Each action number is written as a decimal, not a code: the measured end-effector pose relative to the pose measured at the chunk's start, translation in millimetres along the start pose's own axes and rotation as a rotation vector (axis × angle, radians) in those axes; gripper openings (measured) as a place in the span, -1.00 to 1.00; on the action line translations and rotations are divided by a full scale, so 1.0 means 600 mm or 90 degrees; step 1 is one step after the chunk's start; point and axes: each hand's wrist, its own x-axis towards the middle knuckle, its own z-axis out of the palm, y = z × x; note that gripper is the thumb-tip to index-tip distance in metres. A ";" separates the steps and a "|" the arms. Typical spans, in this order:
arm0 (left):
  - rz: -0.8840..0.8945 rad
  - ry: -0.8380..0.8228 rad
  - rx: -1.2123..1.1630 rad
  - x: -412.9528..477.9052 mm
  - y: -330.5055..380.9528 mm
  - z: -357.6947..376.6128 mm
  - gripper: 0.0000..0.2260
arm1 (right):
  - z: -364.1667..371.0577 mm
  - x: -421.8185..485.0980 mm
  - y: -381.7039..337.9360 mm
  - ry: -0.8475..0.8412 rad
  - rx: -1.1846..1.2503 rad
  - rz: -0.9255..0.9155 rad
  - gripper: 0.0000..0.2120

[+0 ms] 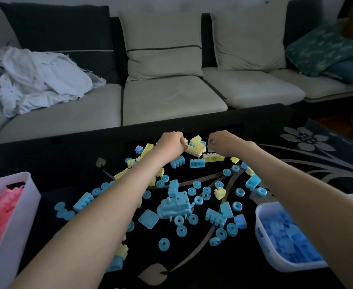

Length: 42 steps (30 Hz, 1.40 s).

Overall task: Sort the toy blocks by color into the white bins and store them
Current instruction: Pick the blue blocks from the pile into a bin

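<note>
Scene: I am looking down from the head camera at a dark counter [67, 159] strewn with blue and yellow toy blocks, with a sofa [171, 97] beyond it.
Left hand [172, 142]: reached to the far edge of the scatter, fingers curled against the yellow cluster [195, 147]. I cannot tell whether they actually grip it.
Right hand [219, 142]: just right of that cluster, its fingertips pinching a small blue piece [212, 141].
Blocks left to sort: blue rings [164, 244] and blue bricks [197, 163] lie across the middle, and most of the yellow pieces are at the far side.
Bins: the pink bin [19, 222] is near left and the blue bin [261, 232] near right, both already holding blocks. I see no bin for yellow.
Handling: I judge these to be light, rigid, smooth plastic, and joined pieces may pop apart. I would take bricks across their flat sides, pinch rings at the rim, and support the cluster from underneath.
</note>
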 end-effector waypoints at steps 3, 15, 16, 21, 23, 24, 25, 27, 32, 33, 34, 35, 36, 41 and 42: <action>0.031 0.018 -0.064 -0.035 0.023 -0.024 -0.91 | -0.026 -0.040 0.002 0.046 0.028 -0.011 -0.73; 0.238 -0.178 -0.081 -0.237 0.250 0.039 -0.89 | -0.062 -0.363 0.114 0.107 0.229 -0.070 -0.91; 0.245 -0.200 -0.062 -0.243 0.258 0.053 -0.87 | -0.054 -0.378 0.125 0.112 0.235 -0.075 -0.92; 0.276 -0.227 0.056 -0.256 0.266 0.107 -0.78 | -0.010 -0.429 0.180 0.035 0.054 -0.064 -0.77; 0.285 -0.224 0.068 -0.260 0.259 0.109 -0.73 | -0.007 -0.445 0.184 0.011 0.069 -0.055 -0.60; 0.292 -0.218 0.062 -0.262 0.253 0.105 -0.73 | -0.010 -0.449 0.186 0.022 0.093 -0.052 -0.55; 0.295 -0.212 0.051 -0.264 0.246 0.100 -0.73 | -0.014 -0.450 0.188 0.042 0.110 -0.048 -0.54; 0.292 -0.198 0.027 -0.264 0.230 0.087 -0.75 | -0.025 -0.448 0.188 0.083 0.134 -0.038 -0.56; 0.273 -0.104 -0.086 -0.261 0.196 0.054 -0.78 | -0.049 -0.401 0.166 0.162 0.136 -0.052 -0.66; 0.260 -0.087 -0.101 -0.258 0.188 0.048 -0.78 | -0.052 -0.387 0.159 0.163 0.123 -0.057 -0.67; 0.239 -0.075 -0.107 -0.253 0.178 0.040 -0.78 | -0.055 -0.368 0.150 0.157 0.104 -0.061 -0.67; 0.219 -0.067 -0.109 -0.248 0.167 0.035 -0.78 | -0.056 -0.351 0.143 0.146 0.089 -0.059 -0.66; 0.200 -0.061 -0.111 -0.242 0.156 0.030 -0.77 | -0.057 -0.333 0.136 0.130 0.078 -0.055 -0.64; 0.102 -0.052 -0.092 -0.204 0.094 0.018 -0.75 | -0.046 -0.228 0.101 0.033 0.034 -0.016 -0.55; 0.087 -0.054 -0.089 -0.196 0.086 0.019 -0.74 | -0.042 -0.210 0.097 0.026 0.017 -0.006 -0.54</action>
